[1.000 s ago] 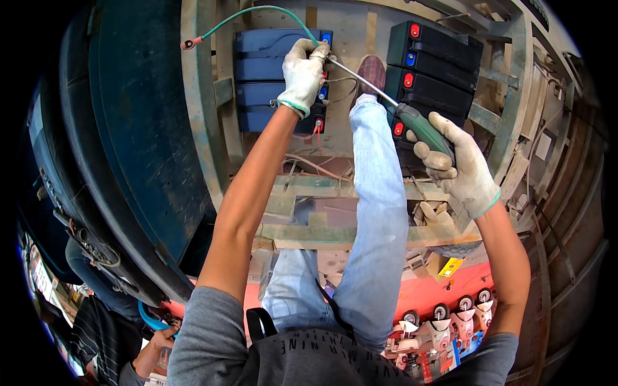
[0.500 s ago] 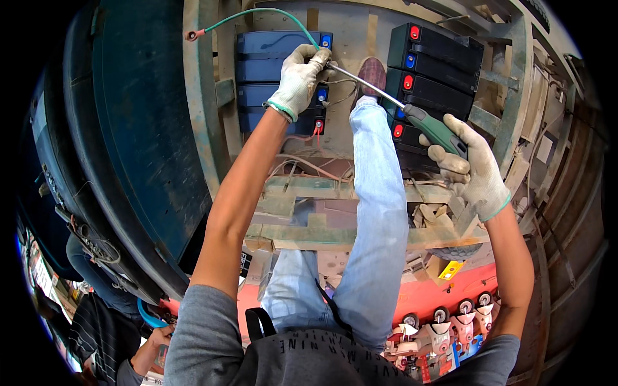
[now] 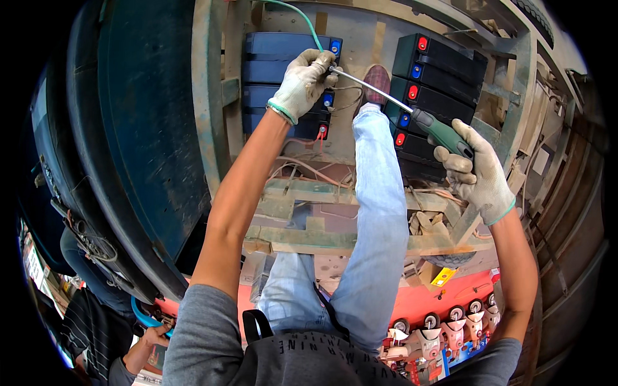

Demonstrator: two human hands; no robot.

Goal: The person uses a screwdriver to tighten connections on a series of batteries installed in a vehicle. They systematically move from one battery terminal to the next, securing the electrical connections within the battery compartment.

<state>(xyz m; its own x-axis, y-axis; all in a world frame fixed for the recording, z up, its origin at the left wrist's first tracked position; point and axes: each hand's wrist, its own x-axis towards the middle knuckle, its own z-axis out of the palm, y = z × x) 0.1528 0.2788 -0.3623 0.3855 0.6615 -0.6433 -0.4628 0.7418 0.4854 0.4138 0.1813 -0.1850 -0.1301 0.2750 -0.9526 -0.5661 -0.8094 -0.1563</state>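
Note:
My left hand [image 3: 302, 87], in a white knit glove, is closed with its fingertips pinched on a green cable [image 3: 310, 22] at the side of the left-hand batteries [image 3: 273, 45]. A screwdriver [image 3: 441, 132] with a green and black handle slants across, its shaft tip meeting those fingertips. What lies under them at the tip is hidden. My gloved right hand [image 3: 479, 170] wraps loosely round the handle's end. Red and blue terminals show on the left batteries and on the black batteries [image 3: 447, 96] to the right.
A rusty metal frame [image 3: 212, 96] surrounds the batteries. My shoe [image 3: 376, 83] stands between the two rows. Loose wires [image 3: 309, 170] lie across the near crossbar. A dark green panel [image 3: 145, 116] stands at left. Another person's hand [image 3: 156, 334] shows at lower left.
The view has shifted a little, so the batteries sit lower and further right. The cable's far lug end has left the picture. Both hands keep nearly the same grip.

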